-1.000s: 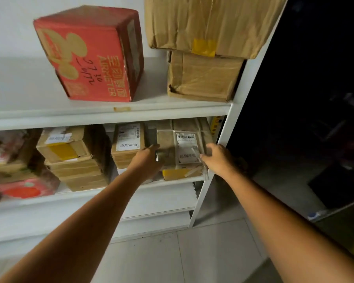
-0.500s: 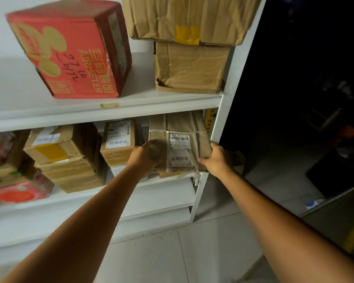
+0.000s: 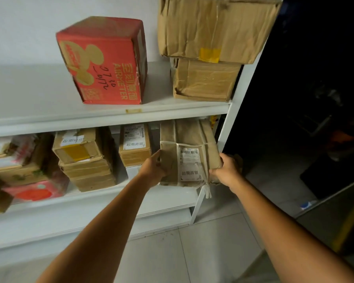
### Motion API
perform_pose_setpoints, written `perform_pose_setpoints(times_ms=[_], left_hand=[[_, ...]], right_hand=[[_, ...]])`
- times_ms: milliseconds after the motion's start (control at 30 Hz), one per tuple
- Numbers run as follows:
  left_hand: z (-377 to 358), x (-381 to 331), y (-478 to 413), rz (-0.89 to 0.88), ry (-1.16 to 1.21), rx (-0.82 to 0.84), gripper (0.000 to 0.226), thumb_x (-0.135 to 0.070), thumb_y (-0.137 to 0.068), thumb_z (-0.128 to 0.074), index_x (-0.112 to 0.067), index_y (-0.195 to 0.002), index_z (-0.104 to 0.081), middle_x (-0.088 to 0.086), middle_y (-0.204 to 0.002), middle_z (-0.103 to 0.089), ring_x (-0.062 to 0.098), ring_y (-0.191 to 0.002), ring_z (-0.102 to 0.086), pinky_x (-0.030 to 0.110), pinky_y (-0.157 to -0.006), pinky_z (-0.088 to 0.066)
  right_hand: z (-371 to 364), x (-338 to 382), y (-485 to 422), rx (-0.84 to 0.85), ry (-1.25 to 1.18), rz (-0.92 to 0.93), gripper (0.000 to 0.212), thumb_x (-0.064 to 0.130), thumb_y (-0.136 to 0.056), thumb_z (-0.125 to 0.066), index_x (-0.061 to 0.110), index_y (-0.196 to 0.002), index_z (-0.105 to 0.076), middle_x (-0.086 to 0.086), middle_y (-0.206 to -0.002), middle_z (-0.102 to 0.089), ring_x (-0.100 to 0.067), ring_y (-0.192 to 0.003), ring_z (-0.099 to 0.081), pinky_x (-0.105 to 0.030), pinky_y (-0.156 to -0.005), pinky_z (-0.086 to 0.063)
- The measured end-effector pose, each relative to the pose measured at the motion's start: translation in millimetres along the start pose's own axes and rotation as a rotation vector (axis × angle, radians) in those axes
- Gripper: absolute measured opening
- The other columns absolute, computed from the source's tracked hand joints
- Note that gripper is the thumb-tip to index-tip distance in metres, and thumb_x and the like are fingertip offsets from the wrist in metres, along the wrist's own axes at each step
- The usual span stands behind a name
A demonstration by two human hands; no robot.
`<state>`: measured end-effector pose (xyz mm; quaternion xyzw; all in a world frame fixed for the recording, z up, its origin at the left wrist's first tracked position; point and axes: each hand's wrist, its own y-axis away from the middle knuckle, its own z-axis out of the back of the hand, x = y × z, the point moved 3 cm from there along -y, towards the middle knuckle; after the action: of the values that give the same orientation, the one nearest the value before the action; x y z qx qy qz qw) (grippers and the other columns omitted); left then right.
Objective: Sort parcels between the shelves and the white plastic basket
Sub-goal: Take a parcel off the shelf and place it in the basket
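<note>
A brown taped parcel (image 3: 189, 144) with a white shipping label juts out past the front edge of the middle shelf (image 3: 102, 196) at its right end. My left hand (image 3: 152, 170) grips the parcel's left side and my right hand (image 3: 226, 172) grips its right lower corner. A loose strip of white tape hangs from its bottom edge. The white plastic basket is not in view.
A red carton (image 3: 102, 62) and two stacked brown boxes (image 3: 211, 48) stand on the upper shelf (image 3: 70, 117). More brown boxes (image 3: 84, 158) and a small labelled box (image 3: 135, 144) fill the middle shelf. The white shelf post (image 3: 225, 131) stands right of the parcel. Tiled floor lies below.
Both hands closed on the parcel and drew it forward out of the shelf toward me; its front now overhangs the shelf edge.
</note>
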<state>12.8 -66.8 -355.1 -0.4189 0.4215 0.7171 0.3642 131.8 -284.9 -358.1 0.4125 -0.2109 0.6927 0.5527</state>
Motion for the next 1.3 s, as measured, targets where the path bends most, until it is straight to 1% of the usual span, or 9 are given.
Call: perform_pose_setpoints(times_ms=[233, 333, 400, 500, 633, 833, 933, 1133, 1300], left_hand=[[17.9, 19.0, 60.0, 0.003, 0.043, 0.059, 0.083, 0.013, -0.084, -0.063, -0.021, -0.152, -0.028, 0.016, -0.127, -0.057, 0.031, -0.114, -0.058, 0.041, -0.086, -0.056], [26.3, 26.2, 93.8, 0.016, 0.057, 0.058, 0.085, 0.013, -0.084, -0.062, -0.024, -0.152, -0.028, 0.014, -0.127, -0.057, 0.028, -0.11, -0.06, 0.036, -0.079, -0.059], [32.5, 30.1, 114.4, 0.03, 0.109, 0.047, 0.086, 0.016, -0.082, -0.062, -0.024, -0.152, -0.03, 0.014, -0.124, -0.058, 0.029, -0.108, -0.061, 0.038, -0.078, -0.06], [38.1, 36.5, 146.2, 0.038, 0.177, -0.003, 0.088, 0.02, -0.08, -0.062, -0.022, -0.151, -0.032, 0.015, -0.114, -0.061, 0.029, -0.102, -0.063, 0.048, -0.084, -0.058], [40.1, 46.6, 190.5, 0.022, 0.229, -0.103, 0.089, 0.021, -0.08, -0.061, -0.024, -0.151, -0.032, 0.014, -0.116, -0.064, 0.028, -0.102, -0.066, 0.045, -0.081, -0.058], [49.1, 60.2, 250.2, 0.006, 0.254, -0.342, 0.088, 0.022, -0.078, -0.062, -0.026, -0.148, -0.037, 0.014, -0.111, -0.067, 0.024, -0.089, -0.07, 0.043, -0.074, -0.06], [66.5, 75.3, 279.4, 0.013, 0.32, -0.443, 0.092, 0.027, -0.075, -0.059, -0.028, -0.146, -0.036, 0.01, -0.107, -0.066, 0.015, -0.078, -0.073, 0.032, -0.06, -0.059], [125.1, 113.5, 353.2, 0.11, 0.27, -0.648, 0.093, 0.02, -0.077, -0.063, -0.03, -0.15, -0.033, 0.008, -0.107, -0.062, 0.019, -0.086, -0.07, 0.035, -0.065, -0.059], [186.2, 135.7, 409.8, 0.155, 0.274, -0.787, 0.094, 0.008, -0.08, -0.069, -0.036, -0.151, -0.025, 0.007, -0.113, -0.055, 0.019, -0.092, -0.065, 0.022, -0.058, -0.056]], right_hand=[[-9.2, 4.4, 81.5, 0.028, -0.039, -0.028, 0.067, -0.004, -0.075, -0.076, 0.009, -0.136, -0.05, -0.001, -0.114, -0.062, -0.02, -0.105, -0.06, -0.029, -0.088, -0.05], [-13.5, 4.6, 115.1, 0.037, -0.054, -0.031, 0.068, -0.004, -0.074, -0.077, 0.01, -0.136, -0.051, 0.008, -0.103, -0.062, -0.007, -0.088, -0.059, -0.013, -0.072, -0.045], [-16.4, 6.0, 133.4, 0.054, -0.068, -0.034, 0.07, -0.002, -0.073, -0.078, 0.011, -0.137, -0.05, 0.012, -0.096, -0.062, -0.002, -0.082, -0.058, -0.012, -0.068, -0.044], [-19.9, 9.6, 153.0, 0.11, -0.083, 0.006, 0.073, -0.001, -0.073, -0.078, 0.017, -0.138, -0.049, 0.003, -0.11, -0.066, -0.013, -0.095, -0.062, -0.025, -0.082, -0.05], [-26.4, 11.5, 173.1, 0.196, -0.089, 0.083, 0.079, 0.002, -0.073, -0.079, 0.019, -0.142, -0.043, -0.006, -0.124, -0.06, -0.023, -0.111, -0.061, -0.044, -0.097, -0.052], [-39.8, 25.3, 196.7, 0.313, -0.079, 0.185, 0.097, 0.008, -0.076, -0.08, 0.019, -0.155, -0.024, -0.007, -0.141, -0.045, -0.02, -0.123, -0.051, -0.035, -0.103, -0.046], [-59.2, 42.5, 208.6, 0.367, -0.058, 0.259, 0.095, 0.009, -0.079, -0.079, 0.019, -0.155, -0.023, -0.005, -0.146, -0.039, -0.019, -0.127, -0.047, -0.025, -0.097, -0.042], [-128.6, 101.4, 247.4, 0.559, -0.028, 0.441, 0.091, 0.005, -0.081, -0.076, 0.022, -0.155, -0.024, -0.004, -0.144, -0.04, -0.019, -0.123, -0.05, -0.036, -0.101, -0.049], [-202.4, 168.5, 278.3, 0.7, 0.035, 0.581, 0.092, 0.006, -0.081, -0.076, 0.019, -0.155, -0.022, -0.006, -0.144, -0.043, -0.02, -0.124, -0.05, -0.034, -0.103, -0.047]])
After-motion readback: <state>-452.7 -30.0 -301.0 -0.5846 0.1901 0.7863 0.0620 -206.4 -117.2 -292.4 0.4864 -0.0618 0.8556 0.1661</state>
